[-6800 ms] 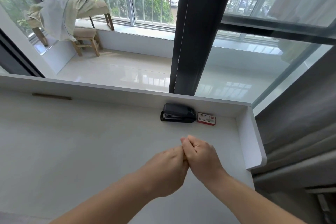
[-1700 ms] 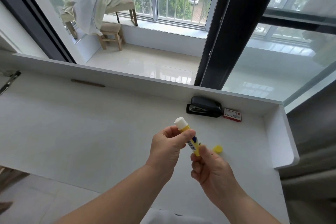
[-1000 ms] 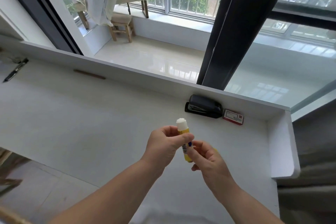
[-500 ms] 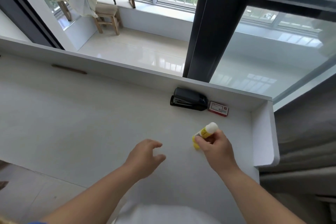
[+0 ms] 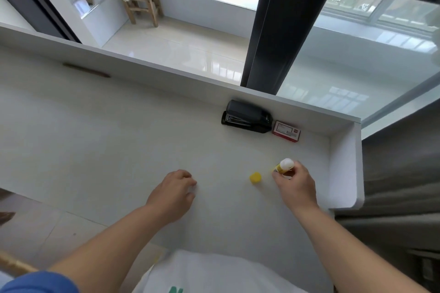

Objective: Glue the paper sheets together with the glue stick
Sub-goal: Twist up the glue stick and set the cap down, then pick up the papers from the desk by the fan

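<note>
Gripping uncapped glue stick (image 5: 283, 166) in right hand (image 5: 295, 185); left hand (image 5: 173, 194) loosely curled, holding nothing; yellow cap (image 5: 255, 177) between them on desk (image 5: 95, 138).

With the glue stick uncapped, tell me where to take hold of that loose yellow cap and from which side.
Pinch the yellow cap across its short side walls, coming straight down from above. It lies alone on the white desk, small and low, with bare surface all round. The left hand is the free one; the right hand holds the glue stick.

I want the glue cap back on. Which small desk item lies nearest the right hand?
The yellow cap, just left of the right hand; stapler and staple box sit farther back.
</note>
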